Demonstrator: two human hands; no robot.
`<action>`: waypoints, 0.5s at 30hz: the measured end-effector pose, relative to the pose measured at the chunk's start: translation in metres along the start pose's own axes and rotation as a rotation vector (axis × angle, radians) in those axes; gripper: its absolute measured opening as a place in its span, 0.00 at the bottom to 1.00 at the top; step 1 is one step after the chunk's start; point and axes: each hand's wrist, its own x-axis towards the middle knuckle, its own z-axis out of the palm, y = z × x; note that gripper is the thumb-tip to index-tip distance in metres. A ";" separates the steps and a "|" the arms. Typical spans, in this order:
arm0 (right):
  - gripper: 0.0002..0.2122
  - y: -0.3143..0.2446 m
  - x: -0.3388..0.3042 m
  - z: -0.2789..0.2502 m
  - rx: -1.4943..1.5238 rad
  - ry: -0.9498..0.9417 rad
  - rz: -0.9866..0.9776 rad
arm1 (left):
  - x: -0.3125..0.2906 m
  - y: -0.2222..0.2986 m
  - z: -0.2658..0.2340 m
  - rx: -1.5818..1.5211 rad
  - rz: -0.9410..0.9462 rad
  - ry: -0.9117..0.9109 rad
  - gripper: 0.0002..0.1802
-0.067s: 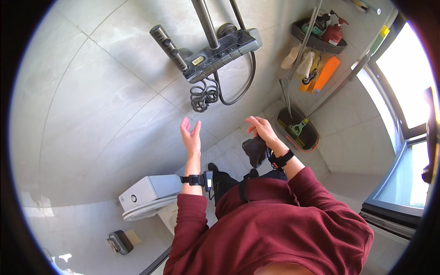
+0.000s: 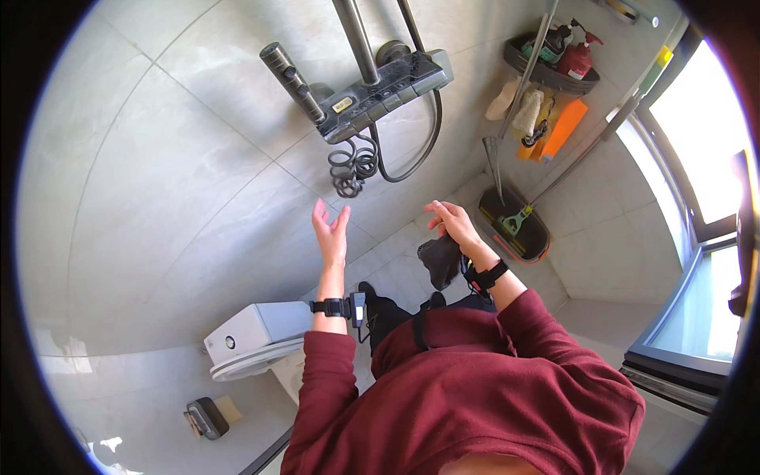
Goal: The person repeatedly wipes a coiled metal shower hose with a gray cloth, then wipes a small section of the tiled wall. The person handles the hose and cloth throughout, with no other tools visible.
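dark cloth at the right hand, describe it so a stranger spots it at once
Find the maroon sweater filling the lower middle and follow its right sleeve up to the right hand. The dark cloth hangs just below that hand, against pale floor tiles. Unlike the neat black wrist strap beside it, it is loose, crumpled fabric.

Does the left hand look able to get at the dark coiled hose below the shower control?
Probably yes: the left hand looks open and empty, and nothing visible stands between it and the coiled hose, though depth is hard to judge.
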 end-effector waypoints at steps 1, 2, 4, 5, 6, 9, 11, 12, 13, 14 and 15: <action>0.21 0.000 0.000 -0.002 0.012 0.003 0.002 | 0.006 0.002 0.001 0.032 -0.011 -0.065 0.55; 0.21 0.000 0.000 -0.003 0.025 0.002 -0.006 | 0.011 0.005 0.005 0.120 0.092 -0.087 0.56; 0.20 0.000 0.000 -0.005 0.030 0.009 0.007 | 0.019 0.012 0.016 0.295 0.259 -0.123 0.59; 0.20 0.000 0.000 -0.006 0.027 0.019 0.011 | 0.021 0.014 0.024 0.283 0.276 -0.168 0.57; 0.20 0.000 -0.001 -0.007 0.036 0.014 0.004 | 0.021 0.016 0.032 0.119 0.226 -0.303 0.56; 0.19 0.000 -0.003 -0.008 0.035 0.019 -0.006 | 0.024 0.018 0.054 -0.049 0.296 -0.471 0.46; 0.18 0.000 -0.005 -0.010 0.012 0.024 -0.013 | 0.023 0.015 0.055 -0.097 0.121 -0.474 0.41; 0.18 -0.001 -0.006 -0.011 0.020 0.028 -0.009 | 0.021 0.013 0.054 -0.094 -0.029 -0.464 0.38; 0.18 -0.002 -0.006 -0.013 0.025 0.027 -0.018 | 0.013 0.009 0.049 -0.133 -0.132 -0.512 0.28; 0.18 -0.004 -0.007 -0.014 0.031 0.025 -0.025 | 0.005 0.007 0.043 -0.246 -0.210 -0.588 0.26; 0.19 -0.006 -0.007 -0.015 0.018 0.022 -0.016 | -0.002 0.006 0.034 -0.350 -0.307 -0.663 0.25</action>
